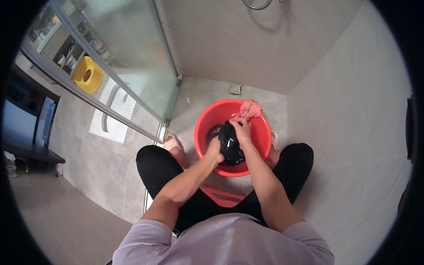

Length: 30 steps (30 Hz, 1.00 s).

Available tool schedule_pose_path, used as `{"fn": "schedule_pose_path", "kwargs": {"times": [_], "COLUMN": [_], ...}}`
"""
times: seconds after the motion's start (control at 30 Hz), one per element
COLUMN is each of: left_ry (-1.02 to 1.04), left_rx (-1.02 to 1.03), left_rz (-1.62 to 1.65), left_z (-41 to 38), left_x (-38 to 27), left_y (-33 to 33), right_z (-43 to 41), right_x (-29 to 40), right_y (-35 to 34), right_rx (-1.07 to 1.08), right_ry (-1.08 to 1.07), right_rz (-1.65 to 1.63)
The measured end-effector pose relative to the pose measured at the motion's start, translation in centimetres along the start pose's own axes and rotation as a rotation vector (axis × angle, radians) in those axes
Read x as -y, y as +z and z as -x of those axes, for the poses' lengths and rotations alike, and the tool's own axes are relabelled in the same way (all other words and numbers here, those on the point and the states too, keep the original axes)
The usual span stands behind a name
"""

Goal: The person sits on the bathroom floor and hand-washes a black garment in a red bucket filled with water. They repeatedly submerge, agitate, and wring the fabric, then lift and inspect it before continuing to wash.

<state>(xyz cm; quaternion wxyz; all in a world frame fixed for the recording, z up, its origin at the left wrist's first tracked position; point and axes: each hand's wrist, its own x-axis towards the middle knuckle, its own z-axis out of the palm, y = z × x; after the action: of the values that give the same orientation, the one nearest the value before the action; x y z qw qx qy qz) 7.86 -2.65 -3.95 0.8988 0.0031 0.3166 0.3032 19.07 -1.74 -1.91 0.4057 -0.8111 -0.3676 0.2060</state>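
Observation:
Between my knees a red plastic basin (200, 124) stands on the tiled floor. My left hand (215, 149) grips the left side of a bunched black cloth (230, 142), which bears small white writing. My right hand (241, 132) grips the same cloth at its upper right, inside the basin. Dark wet-looking material lies under and beside the cloth, partly hidden by it and my hands. A crumpled pink cloth (251, 108) hangs over the basin's far right rim, just beyond my right fingertips.
A square floor drain (235, 89) lies beyond the basin, near the wall. To the left stands a glass shower door (142, 66); past it are a white mat (112, 112) and a yellow plastic stool (88, 74). A red plastic seat (225, 196) shows between my thighs. A metal hose (256, 6) hangs above.

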Motion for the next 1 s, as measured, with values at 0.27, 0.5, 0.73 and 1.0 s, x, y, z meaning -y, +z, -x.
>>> {"fn": "schedule_pose_path", "kwargs": {"times": [0.27, 0.5, 0.73, 1.0], "left_ry": [-0.115, 0.236, 0.489, 0.52], "left_rx": [0.528, -0.089, 0.215, 0.589], "left_rz": [0.184, -0.42, -1.138, -1.549], "left_z": [-0.8, 3.7, 5.4, 7.6], "left_x": [-1.3, -1.2, -1.9, -3.0], "left_y": [-4.6, 3.0, 4.2, 6.6], "right_z": [14.9, 4.9, 0.1, -1.4], "right_x": [5.9, 2.3, -3.1, -1.1], "right_y": [-2.2, -2.3, -6.5, -7.0], "right_rx": [0.244, 0.016, 0.455, 0.893], "right_ry": [-0.501, -0.087, 0.534, 0.328], "right_rz": [0.192, -0.18, -0.64, -1.512]}}
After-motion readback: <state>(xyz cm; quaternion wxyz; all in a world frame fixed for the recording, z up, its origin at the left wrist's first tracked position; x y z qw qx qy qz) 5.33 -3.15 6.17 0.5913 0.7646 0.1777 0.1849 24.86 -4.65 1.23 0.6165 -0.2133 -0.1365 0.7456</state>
